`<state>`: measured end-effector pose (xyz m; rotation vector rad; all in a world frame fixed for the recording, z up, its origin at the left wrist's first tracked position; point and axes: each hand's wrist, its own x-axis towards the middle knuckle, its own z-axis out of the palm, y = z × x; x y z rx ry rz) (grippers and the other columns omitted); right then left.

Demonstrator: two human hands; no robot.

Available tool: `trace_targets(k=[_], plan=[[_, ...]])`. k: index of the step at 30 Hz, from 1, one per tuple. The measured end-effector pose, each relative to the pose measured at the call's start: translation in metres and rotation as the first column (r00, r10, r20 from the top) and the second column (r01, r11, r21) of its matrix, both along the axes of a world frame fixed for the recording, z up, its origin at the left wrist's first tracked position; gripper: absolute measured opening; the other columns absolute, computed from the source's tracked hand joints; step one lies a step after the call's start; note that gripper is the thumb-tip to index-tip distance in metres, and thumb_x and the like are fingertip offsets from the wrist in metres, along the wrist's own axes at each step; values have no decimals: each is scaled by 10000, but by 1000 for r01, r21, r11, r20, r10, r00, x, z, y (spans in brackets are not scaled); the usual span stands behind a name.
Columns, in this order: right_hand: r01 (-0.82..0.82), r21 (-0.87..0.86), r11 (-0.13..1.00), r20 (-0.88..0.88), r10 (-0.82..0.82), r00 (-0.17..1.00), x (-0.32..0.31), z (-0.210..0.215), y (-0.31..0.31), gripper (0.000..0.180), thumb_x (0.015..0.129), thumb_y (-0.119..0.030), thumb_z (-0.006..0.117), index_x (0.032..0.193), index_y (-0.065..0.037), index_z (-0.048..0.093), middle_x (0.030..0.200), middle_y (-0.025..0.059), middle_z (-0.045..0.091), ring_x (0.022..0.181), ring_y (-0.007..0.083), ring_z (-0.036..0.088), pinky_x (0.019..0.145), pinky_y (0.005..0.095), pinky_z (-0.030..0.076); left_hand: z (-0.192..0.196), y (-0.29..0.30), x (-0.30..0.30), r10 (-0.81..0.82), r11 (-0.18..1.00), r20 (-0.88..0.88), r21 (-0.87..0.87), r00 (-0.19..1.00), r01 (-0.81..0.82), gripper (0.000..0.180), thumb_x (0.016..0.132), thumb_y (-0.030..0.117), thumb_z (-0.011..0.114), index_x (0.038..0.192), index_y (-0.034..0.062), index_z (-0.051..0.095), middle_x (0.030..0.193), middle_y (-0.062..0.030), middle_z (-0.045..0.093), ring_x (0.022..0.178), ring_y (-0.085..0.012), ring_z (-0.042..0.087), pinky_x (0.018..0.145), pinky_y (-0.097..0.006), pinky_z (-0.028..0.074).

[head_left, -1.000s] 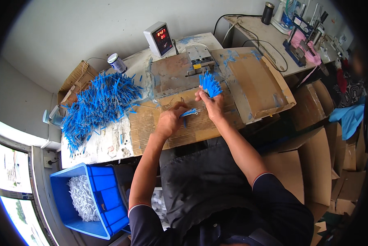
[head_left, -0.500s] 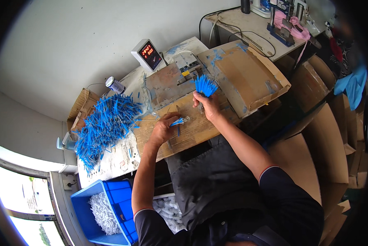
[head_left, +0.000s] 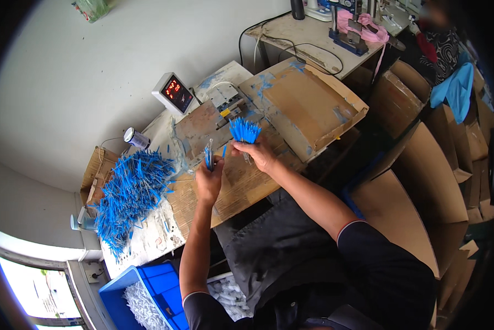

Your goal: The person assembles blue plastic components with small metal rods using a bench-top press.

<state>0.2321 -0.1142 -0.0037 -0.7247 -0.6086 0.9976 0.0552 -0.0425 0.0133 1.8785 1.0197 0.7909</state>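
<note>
With the left hand (head_left: 209, 179) in a closed grip on a small bunch (head_left: 208, 160) of blue sticks and the right hand (head_left: 261, 154) closed round a fuller bundle (head_left: 244, 131), both over the table's (head_left: 158, 232) cardboard (head_left: 247, 184), snug, gentle pressure should best prevent slips.

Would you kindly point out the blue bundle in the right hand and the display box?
Blue bundle (head_left: 245, 131), head view: upper blue ends.
Display box (head_left: 177, 94), head view: lit front face.
</note>
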Motion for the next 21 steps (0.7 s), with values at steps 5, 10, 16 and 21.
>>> trace_targets(k=[5,10,16,21], plan=[[-88,74,993,25,86,996,0,10,-2,254,882,-117,726,1111,-21,671,978,82,729,866,176,692,787,331,555,7,-15,56,117,944,504,-323,856,61,59,929,64,683,946,8,692,678,4,605,521,-58,493,464,-227,378],[-19,34,999,7,19,1000,2,-7,6,237,903,-98,696,1129,-29,674,1018,57,713,932,173,667,902,314,489,-1,-12,61,44,958,466,-269,884,94,65,910,69,717,935,11,704,704,2,627,559,-50,502,491,-220,403],[66,27,997,-170,-61,984,14,-9,8,157,877,-103,741,994,-20,678,844,70,696,729,180,661,639,329,528,4,0,46,41,919,568,-344,822,192,188,925,114,714,1059,-11,671,759,-16,624,618,-103,547,551,-246,450],[34,-19,999,-83,-35,996,7,0,6,158,879,-107,739,982,-4,676,792,73,683,649,171,638,584,321,506,-8,5,37,25,953,629,-249,777,171,212,946,176,700,1053,-3,658,821,-42,627,709,-129,576,660,-277,476]])
